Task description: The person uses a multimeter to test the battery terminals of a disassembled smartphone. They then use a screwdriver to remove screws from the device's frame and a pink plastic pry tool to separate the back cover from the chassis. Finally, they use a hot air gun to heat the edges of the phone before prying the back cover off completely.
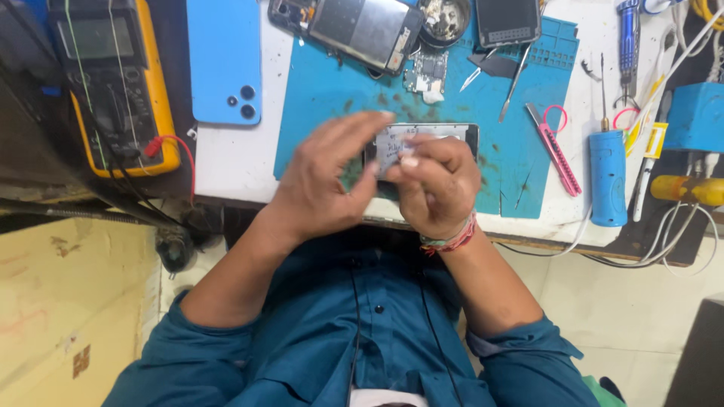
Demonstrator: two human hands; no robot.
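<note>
- The tabletop [226, 162] is white and smooth; a teal work mat [332, 98], flat, rubbery-looking and flecked with dark stains, covers its middle.
- A yellow-cased multimeter [113, 83] lies at the far left, with a red lead plugged in; its upper edge is cut off by the frame.
- A light-blue phone back cover [225, 60], glossy, with two round camera openings, lies just beside the mat.
- An opened phone [362, 30] with exposed internals lies at the top of the mat, partly cut off.
- The held phone body [430, 139] is a dark rectangular frame with a pale grey inner face. It sits above the near edge of the mat, between both hands. Its lower half is hidden behind the fingers; the markings on it are too blurred to make out.
- The left hand [324, 185] is motion-blurred, fingers curved loosely against the left end of the phone body; whether it grips cannot be told.
- The right hand [441, 185] is closed around the phone body, with a braided thread band at the wrist.
- A blue cylindrical tool [608, 177] stands right of the mat.
- A pink-handled cutter [556, 151] lies on the mat's right edge.
</note>
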